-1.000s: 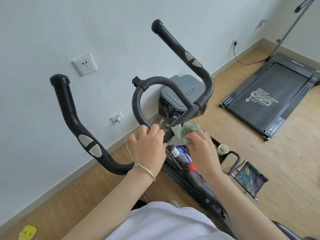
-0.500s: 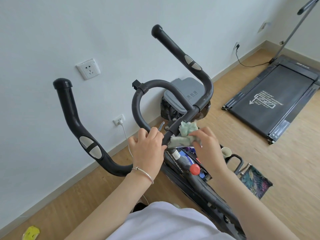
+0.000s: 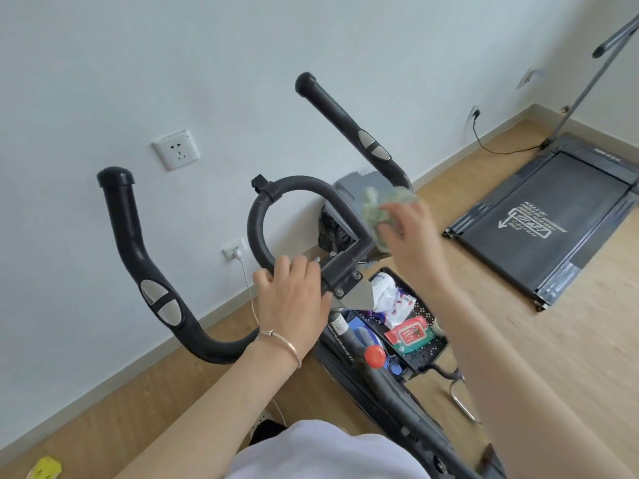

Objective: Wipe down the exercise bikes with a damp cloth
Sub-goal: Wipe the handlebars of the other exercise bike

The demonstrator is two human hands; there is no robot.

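The right hand [image 3: 409, 233] is clutching a crumpled pale-green cloth [image 3: 375, 207] at the foot of the black padded handlebar arm [image 3: 342, 115] slanting up-left; the left hand [image 3: 294, 299] is gripping the black loop bar [image 3: 256, 219].

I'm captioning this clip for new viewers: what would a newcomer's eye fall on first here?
The exercise bike's black curved handlebars fill the centre, the left hand gripping their loop. Beside it, the right hand holds a crumpled green cloth by the right bar. A black treadmill lies on the wooden floor at far right.
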